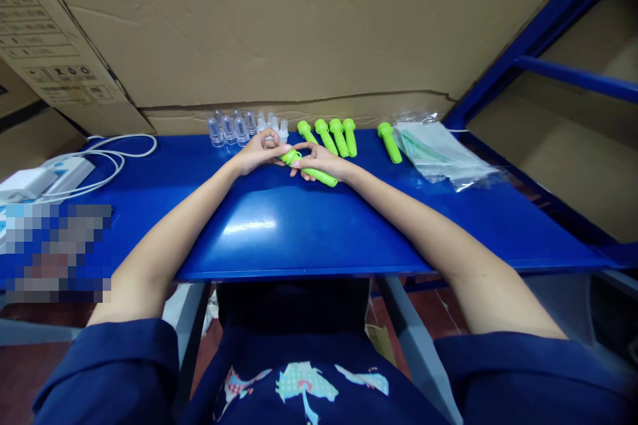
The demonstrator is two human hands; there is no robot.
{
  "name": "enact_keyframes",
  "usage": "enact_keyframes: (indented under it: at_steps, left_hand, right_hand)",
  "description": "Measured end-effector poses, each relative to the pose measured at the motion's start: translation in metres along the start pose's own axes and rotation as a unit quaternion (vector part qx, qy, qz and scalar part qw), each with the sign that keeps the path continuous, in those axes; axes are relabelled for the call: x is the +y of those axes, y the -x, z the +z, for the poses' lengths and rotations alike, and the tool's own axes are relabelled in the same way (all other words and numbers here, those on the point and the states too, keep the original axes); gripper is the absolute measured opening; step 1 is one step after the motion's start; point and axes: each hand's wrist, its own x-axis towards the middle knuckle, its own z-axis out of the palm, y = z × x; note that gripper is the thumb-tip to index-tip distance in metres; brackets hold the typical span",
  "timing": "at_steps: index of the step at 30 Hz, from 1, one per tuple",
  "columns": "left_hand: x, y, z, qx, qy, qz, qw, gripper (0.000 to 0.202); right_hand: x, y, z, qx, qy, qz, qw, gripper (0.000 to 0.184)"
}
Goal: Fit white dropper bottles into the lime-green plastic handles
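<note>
Both hands meet over the middle of a blue table on one lime-green plastic flashlight-shaped handle. My left hand pinches its wider, ringed head end. My right hand grips it just below the head, and the narrow end points down to the right. Behind my right hand lie several similar green handles in a row, and another one rests farther right. Clear plastic domed caps stand upright behind my left hand, beside smaller white-based clear pieces partly hidden by that hand.
A clear bag with pale green and white contents lies at the right. White power strips and a looped white cable are at the left, near a blurred-out patch. Cardboard walls the back; a blue metal frame rises at right.
</note>
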Motion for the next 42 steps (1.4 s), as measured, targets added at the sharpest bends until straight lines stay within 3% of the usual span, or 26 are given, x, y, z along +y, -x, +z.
enact_keyframes:
  at_steps: [3, 5, 8, 16, 25, 33, 42]
  left_hand:
    - [0.005, 0.004, -0.002, -0.066, -0.003, -0.050, 0.997, 0.081]
    - [0.007, 0.004, -0.002, -0.089, -0.026, -0.060, 0.994, 0.078]
    - [0.009, 0.002, -0.003, -0.078, -0.062, -0.052, 0.994, 0.067]
    - [0.024, 0.005, -0.013, -0.056, -0.101, -0.072, 0.991, 0.066]
    - [0.026, 0.006, -0.019, -0.034, -0.126, -0.075, 0.989, 0.063]
    - [0.030, 0.007, -0.023, -0.043, -0.129, -0.073, 0.988, 0.063]
    - [0.032, 0.008, -0.022, -0.062, -0.123, -0.082, 0.987, 0.067]
  right_hand:
    - [-0.003, 0.002, -0.003, -0.040, 0.012, 0.008, 0.999, 0.067]
    - [-0.003, 0.002, -0.003, -0.056, 0.017, 0.005, 0.998, 0.068]
    - [-0.002, 0.000, -0.003, -0.065, 0.020, 0.003, 0.998, 0.063]
    - [-0.006, -0.001, 0.000, -0.072, 0.035, 0.028, 0.996, 0.061]
    - [-0.009, 0.001, 0.002, -0.069, 0.036, 0.028, 0.997, 0.056]
    - [-0.008, 0.000, 0.002, -0.065, 0.035, 0.030, 0.997, 0.056]
    - [-0.003, 0.000, -0.007, -0.101, 0.030, 0.018, 0.994, 0.060]
